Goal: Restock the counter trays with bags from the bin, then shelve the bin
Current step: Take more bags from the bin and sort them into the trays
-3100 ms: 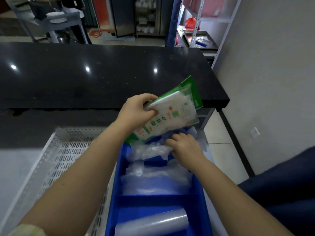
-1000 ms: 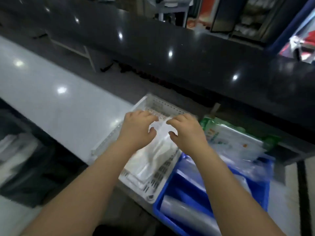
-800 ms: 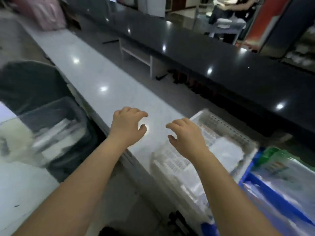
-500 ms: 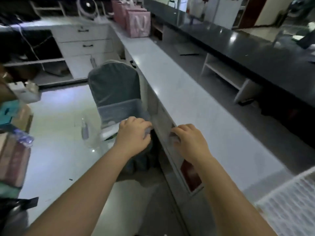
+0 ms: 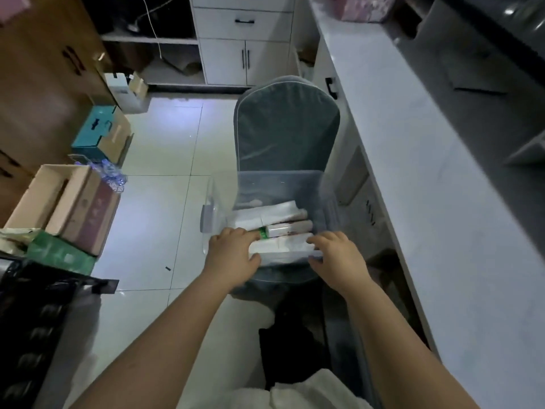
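A clear plastic bin stands on the seat of a grey-covered chair. Inside lie several packs of bags, white ones and one with a green and red label. My left hand and my right hand are at the bin's near end. Each holds one end of a white pack of bags, fingers on top and thumb at its near side. The counter trays are out of view.
The long white counter runs along the right, close to the chair. Cardboard boxes and a green package crowd the floor at the left. White cabinets stand at the far end. Pale floor tiles lie between.
My view has swung left, away from the white tray and blue bin on the counter, down to the clear bin on the chair. Both hands, empty before, now hold a white pack there.
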Demonstrator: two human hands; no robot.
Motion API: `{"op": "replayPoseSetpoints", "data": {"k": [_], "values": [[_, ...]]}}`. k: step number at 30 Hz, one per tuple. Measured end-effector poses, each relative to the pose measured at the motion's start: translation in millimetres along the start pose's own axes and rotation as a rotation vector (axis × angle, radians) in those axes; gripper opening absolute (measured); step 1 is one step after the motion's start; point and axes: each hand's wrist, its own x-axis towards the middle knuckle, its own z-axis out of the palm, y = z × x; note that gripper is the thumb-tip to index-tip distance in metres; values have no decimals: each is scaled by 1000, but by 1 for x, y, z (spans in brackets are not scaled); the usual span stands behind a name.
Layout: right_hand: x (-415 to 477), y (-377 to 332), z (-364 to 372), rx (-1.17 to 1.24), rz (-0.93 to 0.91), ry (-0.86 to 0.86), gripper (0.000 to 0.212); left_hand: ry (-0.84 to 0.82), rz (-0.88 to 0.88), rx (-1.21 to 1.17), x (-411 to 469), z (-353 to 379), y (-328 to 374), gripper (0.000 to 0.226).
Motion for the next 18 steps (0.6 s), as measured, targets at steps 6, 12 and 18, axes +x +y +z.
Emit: {"op": "replayPoseSetpoints", "data": {"k": [6,12,18], "values": [[92,57,66,146,15,-109,31,-147,-131,-14,78,60,1,44],[160,102,132,191,115,-310,35,-351,-186,-52,148,124,-13,44],[194,147,202,223,258,-408,37,-593,-159,-72,213,211,-42,50]]}}
